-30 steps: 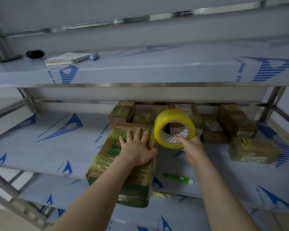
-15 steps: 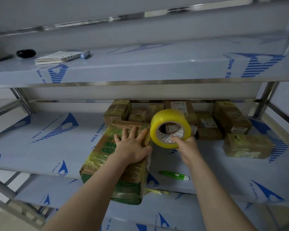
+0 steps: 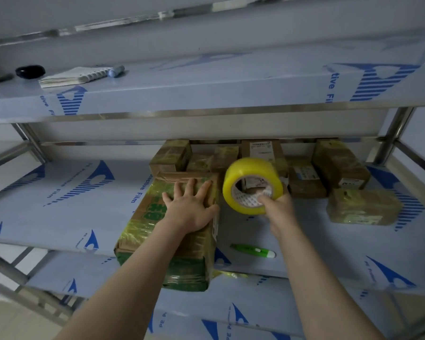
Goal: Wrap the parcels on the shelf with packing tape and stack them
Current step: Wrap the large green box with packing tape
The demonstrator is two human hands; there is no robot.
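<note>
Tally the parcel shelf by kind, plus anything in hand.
Parcels: 8 in view, back row partly hidden
Green pen-shaped tool: 1
Yellow tape roll, held in the right hand: 1
Total: 10

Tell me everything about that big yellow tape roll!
The yellow packing tape roll is wide and glossy, wound on a white printed core. It is held on edge above the shelf, hole facing the camera, beside the big parcel. The right hand grips its lower rim, one finger inside the core.
</note>
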